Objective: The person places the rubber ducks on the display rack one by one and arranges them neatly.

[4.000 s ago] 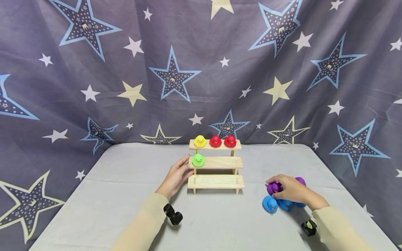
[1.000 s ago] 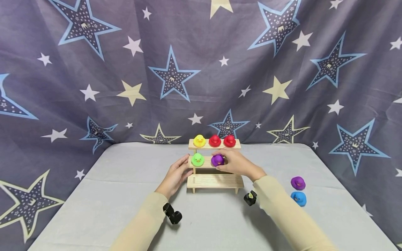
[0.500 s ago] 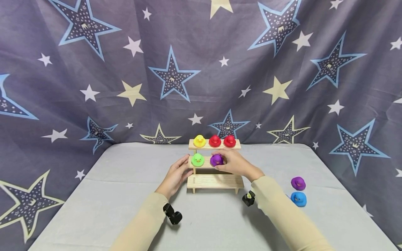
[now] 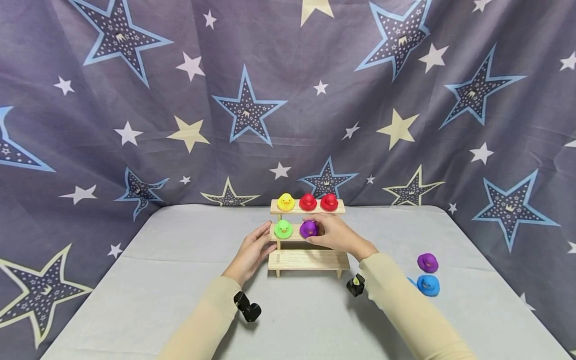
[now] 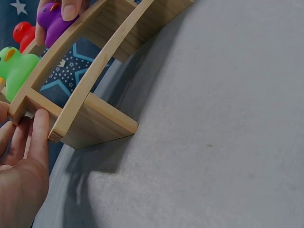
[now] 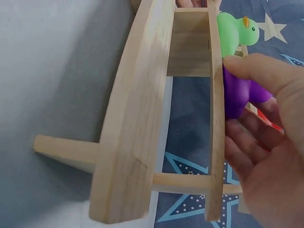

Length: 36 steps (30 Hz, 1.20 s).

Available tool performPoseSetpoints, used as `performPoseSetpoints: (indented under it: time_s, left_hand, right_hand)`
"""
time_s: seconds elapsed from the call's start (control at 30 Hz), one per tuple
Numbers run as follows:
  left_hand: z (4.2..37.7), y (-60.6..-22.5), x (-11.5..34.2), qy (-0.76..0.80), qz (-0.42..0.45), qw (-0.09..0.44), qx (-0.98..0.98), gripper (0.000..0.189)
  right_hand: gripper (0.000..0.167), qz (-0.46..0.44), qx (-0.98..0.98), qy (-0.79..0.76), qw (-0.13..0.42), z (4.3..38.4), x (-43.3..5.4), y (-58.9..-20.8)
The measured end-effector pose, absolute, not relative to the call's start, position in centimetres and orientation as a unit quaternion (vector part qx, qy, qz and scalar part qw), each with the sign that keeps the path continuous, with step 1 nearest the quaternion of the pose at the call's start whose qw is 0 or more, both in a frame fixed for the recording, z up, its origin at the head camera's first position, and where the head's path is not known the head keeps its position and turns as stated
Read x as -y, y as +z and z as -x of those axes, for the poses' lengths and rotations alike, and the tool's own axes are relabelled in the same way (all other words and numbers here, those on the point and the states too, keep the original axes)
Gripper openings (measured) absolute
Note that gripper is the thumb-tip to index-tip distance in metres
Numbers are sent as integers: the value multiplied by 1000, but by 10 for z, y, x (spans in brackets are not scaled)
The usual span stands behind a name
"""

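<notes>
A three-tier wooden display stand [image 4: 308, 259] stands mid-table. My left hand [image 4: 250, 255] holds the left end of its middle tier, fingers partly beneath the board in the left wrist view. With thumb and fingers, my right hand [image 4: 337, 233] grips a purple rubber duck [image 4: 308, 229] upright on that tier; the right wrist view shows the duck [image 6: 236, 95] against the board. A green rubber duck [image 4: 283, 229] sits to its left, a small gap between them. Along the top tier are a yellow duck [image 4: 285, 202] and two red ducks [image 4: 308, 202].
Another purple duck [image 4: 427, 262] and a blue duck [image 4: 428, 285] lie on the grey-covered table [image 4: 189, 235] at the right. A sliver of more blue shows beside the right sleeve [image 4: 405, 305]. Behind the table hangs a star-printed cloth [image 4: 270, 55].
My right hand has come from the duck group at the right to the middle tier with a purple duck. Over the last second the duck shifted slightly left. My left hand stayed put.
</notes>
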<state>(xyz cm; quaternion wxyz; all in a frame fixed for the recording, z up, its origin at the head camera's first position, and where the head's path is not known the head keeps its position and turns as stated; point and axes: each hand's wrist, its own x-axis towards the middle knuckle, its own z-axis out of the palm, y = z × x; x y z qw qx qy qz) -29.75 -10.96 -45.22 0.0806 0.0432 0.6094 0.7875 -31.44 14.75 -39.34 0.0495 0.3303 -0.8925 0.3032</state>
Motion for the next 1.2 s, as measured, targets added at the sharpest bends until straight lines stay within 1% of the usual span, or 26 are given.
performPoseSetpoints:
  time_s: [0.57, 0.77, 1.2]
  left_hand:
    - [297, -451, 110, 788, -42, 79, -609, 54]
    - [297, -451, 110, 788, -41, 81, -608, 54]
    - [298, -451, 110, 787, -39, 84, -610, 54]
  right_hand:
    - [64, -332, 890, 311, 33, 304, -158, -385]
    - [63, -330, 898, 288, 41, 300, -167, -384]
    - [60, -330, 901, 281, 36, 284, -202, -381]
